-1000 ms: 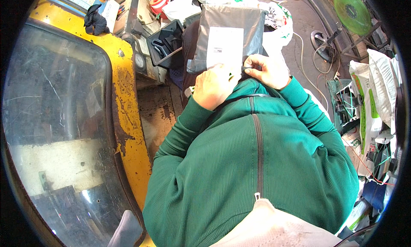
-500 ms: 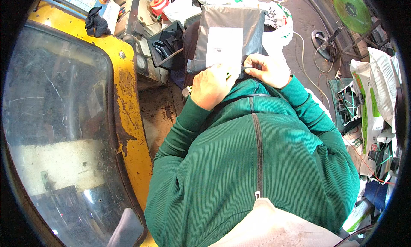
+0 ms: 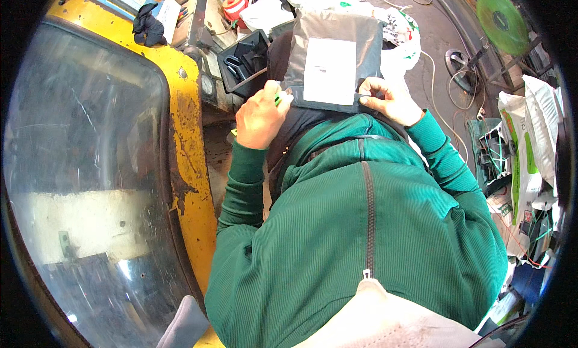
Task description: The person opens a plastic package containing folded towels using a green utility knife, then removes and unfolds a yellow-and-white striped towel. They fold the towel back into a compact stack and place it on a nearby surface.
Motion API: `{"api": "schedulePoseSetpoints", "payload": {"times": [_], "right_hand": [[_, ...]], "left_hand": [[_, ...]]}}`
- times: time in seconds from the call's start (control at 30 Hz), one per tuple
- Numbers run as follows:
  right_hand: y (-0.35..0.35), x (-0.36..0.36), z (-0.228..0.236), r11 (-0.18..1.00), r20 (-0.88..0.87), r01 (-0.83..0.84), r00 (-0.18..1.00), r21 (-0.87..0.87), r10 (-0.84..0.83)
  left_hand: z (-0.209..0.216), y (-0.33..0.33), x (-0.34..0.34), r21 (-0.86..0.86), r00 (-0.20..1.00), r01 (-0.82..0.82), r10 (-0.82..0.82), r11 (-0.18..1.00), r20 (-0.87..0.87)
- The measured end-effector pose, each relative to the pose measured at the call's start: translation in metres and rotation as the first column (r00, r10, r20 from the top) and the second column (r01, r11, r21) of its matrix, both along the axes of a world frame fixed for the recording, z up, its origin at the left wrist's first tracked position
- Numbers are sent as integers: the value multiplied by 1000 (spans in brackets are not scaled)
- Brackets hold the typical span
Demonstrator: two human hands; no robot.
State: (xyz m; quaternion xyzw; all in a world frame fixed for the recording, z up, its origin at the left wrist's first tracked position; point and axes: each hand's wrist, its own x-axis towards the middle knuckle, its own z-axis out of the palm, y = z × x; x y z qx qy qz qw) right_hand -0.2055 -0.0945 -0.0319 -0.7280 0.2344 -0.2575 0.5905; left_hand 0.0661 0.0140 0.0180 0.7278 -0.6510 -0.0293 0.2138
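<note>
A dark grey plastic mailing bag with a white label lies across my lap, its near edge toward me. My right hand pinches the near right corner between thumb and fingers. At the near left corner my left hand is closed around a slim yellow-green tool. Only bits of that tool show, between the fingers and beside the wrist, so its exact kind is hidden. The left fingertips are at the bag's corner; whether they grip the plastic too is unclear.
Left stands a yellow machine housing with a scratched clear window and a black glove. A black bin, a red-and-white container and white bags lie ahead. Cables, a green fan and sacks are right.
My left hand has moved left, from the middle of the bag's near edge to its left corner. The label's lower part now shows. My right hand keeps its pinch on the right corner.
</note>
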Motion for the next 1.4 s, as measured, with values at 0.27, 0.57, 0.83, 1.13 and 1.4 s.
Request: {"api": "schedulePoseSetpoints", "payload": {"times": [0.27, 0.57, 0.83, 1.13, 1.4], "right_hand": [[4, 0, 10, 997, -188, 65, 980, -37, -70], [3, 41, 14, 431, -130, 62, 906, -900, -403], [-14, 50, 3, 501, -310, -108, 888, -859, -340], [-17, 60, -3, 451, -237, -69, 915, -890, -326], [-22, 71, -10, 451, -202, -49, 933, -891, -299]], "left_hand": [[5, 7, 37, -8, 988, -153, 153, 988, -22], [-50, -7, -15, -187, 938, 342, -345, 921, 17], [-61, -12, -26, -182, 950, 301, -310, 936, -26], [-69, -16, -25, -298, 910, 402, -414, 866, 27], [-67, -18, -23, -355, 890, 446, -448, 822, 80]]}}
